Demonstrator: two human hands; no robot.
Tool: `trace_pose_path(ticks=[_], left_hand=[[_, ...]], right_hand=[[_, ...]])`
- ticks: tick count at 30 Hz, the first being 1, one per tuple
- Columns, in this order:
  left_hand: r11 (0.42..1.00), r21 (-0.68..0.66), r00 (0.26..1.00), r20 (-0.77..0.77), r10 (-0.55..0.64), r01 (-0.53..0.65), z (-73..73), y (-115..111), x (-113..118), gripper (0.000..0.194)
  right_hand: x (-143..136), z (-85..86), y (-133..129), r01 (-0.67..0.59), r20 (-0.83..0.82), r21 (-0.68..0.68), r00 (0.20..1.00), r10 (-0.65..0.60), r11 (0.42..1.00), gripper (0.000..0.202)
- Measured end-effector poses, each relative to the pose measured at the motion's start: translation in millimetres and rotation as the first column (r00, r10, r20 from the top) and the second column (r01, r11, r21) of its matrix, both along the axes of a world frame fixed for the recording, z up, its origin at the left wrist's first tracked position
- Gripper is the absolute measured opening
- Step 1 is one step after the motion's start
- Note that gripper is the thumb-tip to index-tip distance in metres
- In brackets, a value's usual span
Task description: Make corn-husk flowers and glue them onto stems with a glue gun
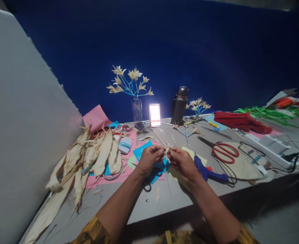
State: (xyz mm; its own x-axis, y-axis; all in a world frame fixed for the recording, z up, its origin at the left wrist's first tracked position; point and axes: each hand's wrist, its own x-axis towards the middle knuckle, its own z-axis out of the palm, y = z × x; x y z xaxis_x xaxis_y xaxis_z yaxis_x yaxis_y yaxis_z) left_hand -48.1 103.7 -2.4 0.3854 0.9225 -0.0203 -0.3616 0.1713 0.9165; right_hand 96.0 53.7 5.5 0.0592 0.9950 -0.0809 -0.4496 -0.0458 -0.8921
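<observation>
My left hand point(150, 159) and my right hand point(184, 163) meet over the middle of the table, fingertips pinched. Between them is a small pale piece of dried corn husk point(168, 148), partly covered by the fingers. Blue paper point(154, 177) lies below, and the black handles of small scissors point(147, 186) show beside my left wrist. Just right of my right hand rests a blue hot glue gun point(209, 173). Further right are large red-handled scissors point(225, 152). A small branch with husk blossoms point(186, 132) lies beyond my hands.
Dried corn husks point(88, 156) are heaped at left on pink paper point(97, 117). At the back stand a glass vase point(137, 113) of husk flowers, a bright blurred-out panel point(155, 115) and a dark thermos point(180, 106). Right are red cloth point(241, 122) and a power strip point(271, 150).
</observation>
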Motion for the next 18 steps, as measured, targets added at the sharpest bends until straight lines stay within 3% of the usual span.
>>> trace_pose_path(ticks=[6,12,18], left_hand=[[0.989,0.122,0.992,-0.087,0.090,-0.079,2.0,-3,3,0.022],[0.972,0.145,0.978,-0.077,0.196,-0.184,3.6,-7,6,0.026],[0.913,0.327,0.931,-0.187,0.314,-0.243,2.7,-11,7,0.006]], right_hand=[[-4,-6.1,0,0.101,0.200,0.089,0.973,-0.117,0.991,0.022],[-8,-8.6,1,0.225,0.308,0.191,0.911,-0.276,0.955,0.021],[-11,-11.1,0,0.217,0.309,0.243,0.907,-0.287,0.946,0.014]])
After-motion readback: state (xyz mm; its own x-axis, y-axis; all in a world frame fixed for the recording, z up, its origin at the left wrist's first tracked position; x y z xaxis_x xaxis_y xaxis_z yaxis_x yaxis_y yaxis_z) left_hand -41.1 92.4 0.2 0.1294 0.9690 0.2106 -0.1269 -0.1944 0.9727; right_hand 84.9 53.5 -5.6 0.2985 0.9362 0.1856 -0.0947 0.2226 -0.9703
